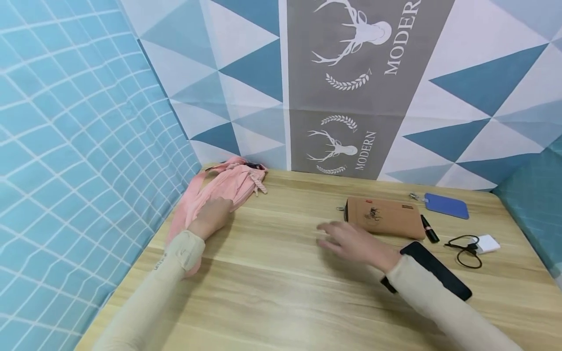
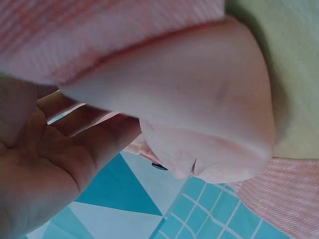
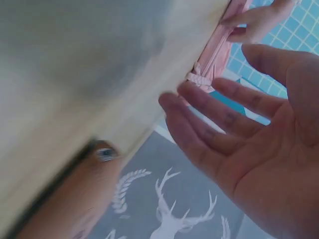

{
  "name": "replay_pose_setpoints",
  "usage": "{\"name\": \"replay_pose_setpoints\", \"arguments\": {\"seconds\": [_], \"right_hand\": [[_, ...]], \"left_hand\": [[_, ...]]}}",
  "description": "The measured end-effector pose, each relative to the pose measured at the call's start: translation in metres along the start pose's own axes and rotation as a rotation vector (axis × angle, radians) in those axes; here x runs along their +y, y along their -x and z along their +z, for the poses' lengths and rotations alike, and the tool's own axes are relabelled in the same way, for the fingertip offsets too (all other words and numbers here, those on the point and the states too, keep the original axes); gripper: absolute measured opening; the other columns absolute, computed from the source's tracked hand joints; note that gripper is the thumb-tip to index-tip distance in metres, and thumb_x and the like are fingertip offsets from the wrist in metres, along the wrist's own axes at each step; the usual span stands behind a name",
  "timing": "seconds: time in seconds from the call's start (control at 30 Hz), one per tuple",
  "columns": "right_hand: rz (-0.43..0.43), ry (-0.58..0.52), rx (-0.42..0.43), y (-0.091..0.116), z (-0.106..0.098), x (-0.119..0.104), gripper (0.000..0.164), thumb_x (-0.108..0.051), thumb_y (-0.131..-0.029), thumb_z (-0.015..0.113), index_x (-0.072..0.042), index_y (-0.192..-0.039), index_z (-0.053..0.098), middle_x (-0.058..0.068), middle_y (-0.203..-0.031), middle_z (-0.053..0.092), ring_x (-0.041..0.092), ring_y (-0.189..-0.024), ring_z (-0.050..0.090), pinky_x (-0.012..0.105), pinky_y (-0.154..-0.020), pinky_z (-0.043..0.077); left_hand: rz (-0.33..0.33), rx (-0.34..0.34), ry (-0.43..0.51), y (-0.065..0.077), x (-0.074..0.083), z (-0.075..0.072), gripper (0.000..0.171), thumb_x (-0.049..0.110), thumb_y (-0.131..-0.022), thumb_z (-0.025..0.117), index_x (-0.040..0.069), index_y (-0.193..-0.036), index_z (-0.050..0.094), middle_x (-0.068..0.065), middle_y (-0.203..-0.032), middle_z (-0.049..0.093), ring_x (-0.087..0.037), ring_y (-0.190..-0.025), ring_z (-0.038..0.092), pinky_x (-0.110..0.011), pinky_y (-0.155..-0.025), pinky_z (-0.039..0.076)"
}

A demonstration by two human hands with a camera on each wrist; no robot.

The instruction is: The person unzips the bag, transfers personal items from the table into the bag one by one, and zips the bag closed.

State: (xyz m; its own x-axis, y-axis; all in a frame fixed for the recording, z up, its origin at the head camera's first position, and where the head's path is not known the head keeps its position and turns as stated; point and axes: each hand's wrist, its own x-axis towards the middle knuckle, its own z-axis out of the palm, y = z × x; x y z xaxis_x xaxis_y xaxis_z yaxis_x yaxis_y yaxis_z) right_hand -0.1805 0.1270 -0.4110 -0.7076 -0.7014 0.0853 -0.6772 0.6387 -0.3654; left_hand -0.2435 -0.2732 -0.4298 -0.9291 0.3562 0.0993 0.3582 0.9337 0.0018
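Note:
At the far left, a pink fabric bag (image 1: 237, 180) with a strap and braided zipper pulls lies crumpled near the wall. My left hand (image 1: 212, 217) grips its near side. In the left wrist view the bag's pink cloth (image 2: 199, 89) covers the fingertips of that hand (image 2: 55, 164). My right hand (image 1: 351, 241) is over the table's middle, holding nothing, its fingers loosely extended in the right wrist view. Just beyond it sits a brown zip wallet (image 1: 391, 217). Under the right forearm is a black phone (image 1: 434, 270), partly hidden by the sleeve.
On the right side of the wooden table (image 1: 272, 287) are a blue card holder (image 1: 446, 205) with a metal clip, a small black tube (image 1: 430, 229), and a white adapter (image 1: 487, 243) with a black cable (image 1: 469, 263). Patterned cloth walls stand along the back and left.

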Motion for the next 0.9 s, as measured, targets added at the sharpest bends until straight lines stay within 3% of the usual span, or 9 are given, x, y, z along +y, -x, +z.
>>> {"name": "replay_pose_setpoints", "arguments": {"seconds": [0.17,0.3,0.4,0.6,0.73,0.9], "right_hand": [[0.008,0.084,0.026,-0.091,-0.001,-0.004,0.052,-0.026,-0.100,0.061,-0.002,-0.144,0.047,0.020,-0.137,0.057,0.032,-0.119,0.059,0.046,-0.106,0.043],[-0.024,0.131,0.043,-0.159,0.023,-0.012,0.062,-0.019,-0.097,0.064,-0.004,-0.151,0.037,0.022,-0.146,0.047,0.038,-0.134,0.045,0.053,-0.112,0.033],[-0.039,0.188,0.068,-0.190,0.044,-0.015,0.064,-0.017,-0.099,0.060,-0.008,-0.155,0.030,0.023,-0.152,0.039,0.044,-0.138,0.038,0.059,-0.110,0.032],[0.005,0.390,0.067,-0.201,0.068,-0.017,0.039,-0.019,-0.106,0.043,-0.016,-0.145,0.048,0.016,-0.151,0.041,0.041,-0.138,0.036,0.059,-0.109,0.034],[0.043,0.391,0.026,-0.193,0.066,-0.015,0.030,-0.021,-0.106,0.043,-0.015,-0.132,0.057,0.013,-0.138,0.052,0.036,-0.126,0.046,0.055,-0.103,0.040],[0.008,0.379,0.025,-0.180,0.059,-0.013,0.019,-0.019,-0.102,0.052,-0.012,-0.116,0.063,0.012,-0.122,0.061,0.035,-0.116,0.050,0.055,-0.098,0.044]], "left_hand": [[0.001,0.020,0.000,-0.002,0.001,-0.004,0.011,-0.002,-0.086,0.063,0.004,-0.076,0.064,-0.010,-0.069,0.059,-0.029,-0.062,0.059,-0.050,-0.059,0.051],[-0.004,0.005,0.001,0.002,0.008,-0.003,0.010,0.001,-0.088,0.064,0.003,-0.078,0.065,-0.009,-0.068,0.060,-0.025,-0.060,0.058,-0.048,-0.059,0.051],[-0.008,-0.007,0.000,0.005,0.017,0.001,0.007,0.004,-0.088,0.066,0.004,-0.081,0.066,-0.011,-0.071,0.062,-0.028,-0.062,0.061,-0.049,-0.060,0.052],[0.029,0.013,-0.031,0.011,0.031,0.006,0.004,0.003,-0.088,0.067,0.003,-0.085,0.065,-0.014,-0.075,0.064,-0.035,-0.068,0.065,-0.050,-0.060,0.053],[0.039,0.021,-0.017,0.012,0.034,0.004,0.007,0.001,-0.089,0.066,0.006,-0.084,0.064,-0.013,-0.078,0.065,-0.034,-0.072,0.066,-0.049,-0.062,0.054],[0.069,0.000,0.041,0.014,0.032,-0.001,0.008,0.000,-0.090,0.065,0.008,-0.088,0.066,-0.009,-0.082,0.067,-0.031,-0.079,0.068,-0.047,-0.070,0.055]]}}
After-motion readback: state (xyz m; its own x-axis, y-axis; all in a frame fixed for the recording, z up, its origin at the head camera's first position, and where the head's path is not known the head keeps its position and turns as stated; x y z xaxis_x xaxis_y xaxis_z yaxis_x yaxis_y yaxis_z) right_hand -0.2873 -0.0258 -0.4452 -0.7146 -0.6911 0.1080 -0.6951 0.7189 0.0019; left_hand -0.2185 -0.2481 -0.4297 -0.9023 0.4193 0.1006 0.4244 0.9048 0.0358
